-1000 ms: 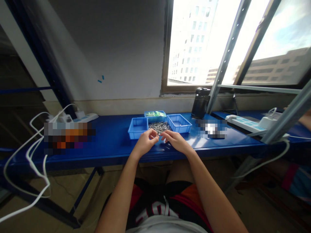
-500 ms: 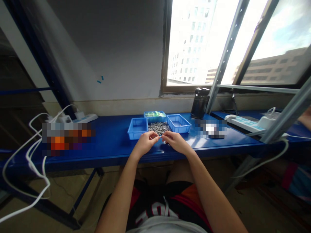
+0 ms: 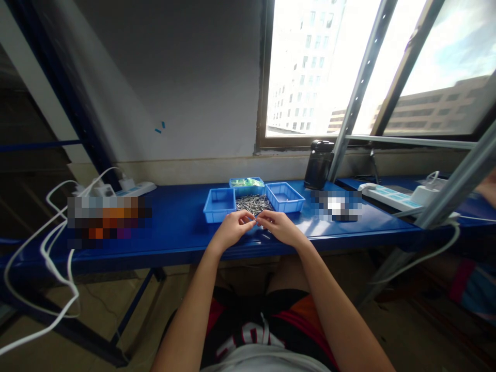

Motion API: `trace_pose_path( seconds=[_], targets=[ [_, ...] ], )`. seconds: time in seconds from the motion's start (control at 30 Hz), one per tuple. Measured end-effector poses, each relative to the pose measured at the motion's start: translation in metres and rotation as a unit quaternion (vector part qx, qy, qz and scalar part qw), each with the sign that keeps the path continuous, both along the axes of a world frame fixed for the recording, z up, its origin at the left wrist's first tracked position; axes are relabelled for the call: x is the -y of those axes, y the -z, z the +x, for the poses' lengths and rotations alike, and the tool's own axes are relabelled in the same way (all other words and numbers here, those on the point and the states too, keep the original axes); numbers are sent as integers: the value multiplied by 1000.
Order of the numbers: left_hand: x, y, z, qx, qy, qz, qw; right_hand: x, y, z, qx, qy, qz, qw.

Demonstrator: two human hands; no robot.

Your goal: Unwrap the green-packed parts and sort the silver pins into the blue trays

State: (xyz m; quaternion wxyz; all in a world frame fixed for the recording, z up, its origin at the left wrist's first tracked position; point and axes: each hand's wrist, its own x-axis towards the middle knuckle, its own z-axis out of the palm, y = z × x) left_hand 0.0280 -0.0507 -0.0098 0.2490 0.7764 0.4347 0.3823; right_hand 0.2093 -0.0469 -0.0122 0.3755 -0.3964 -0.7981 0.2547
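Observation:
My left hand (image 3: 231, 229) and my right hand (image 3: 279, 225) rest on the blue workbench (image 3: 174, 227), fingertips pinched together and meeting around a small thin metal piece. Just beyond them lies a loose pile of small metal pins (image 3: 252, 203). An empty blue tray (image 3: 219, 203) stands left of the pile and another blue tray (image 3: 285, 196) right of it. A third blue tray with green parts (image 3: 247, 183) sits behind the pile.
White power strips (image 3: 134, 187) and loose white cables (image 3: 58, 243) lie at the bench's left end. A black container (image 3: 318, 164) stands by the window. Another power strip (image 3: 391, 195) and metal rack posts (image 3: 453, 188) are at the right. A co-worker's clothing shows at far right (image 3: 475, 289).
Both hands have stayed over the bench in front of the pin pile; their fingertips have closed in on each other and drawn slightly nearer to me.

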Motion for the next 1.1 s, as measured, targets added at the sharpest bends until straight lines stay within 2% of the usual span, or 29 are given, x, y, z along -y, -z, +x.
trace_pose_path(
  seconds=[0.33, 0.67, 0.93, 1.1],
  targets=[
    [-1, 1, 0, 8, -3, 9, 1000, 0, -1, 0, 6, 1, 8, 1000],
    [3, -2, 0, 18, 40, 16, 999, -5, 3, 1, 61, -37, 34, 997],
    [3, -2, 1, 33, -2, 13, 999, 0, -2, -1, -6, -3, -8, 1000],
    [3, -2, 1, 26, -5, 1, 1000, 0, -2, -1, -58, 10, -20, 998]
  ],
)
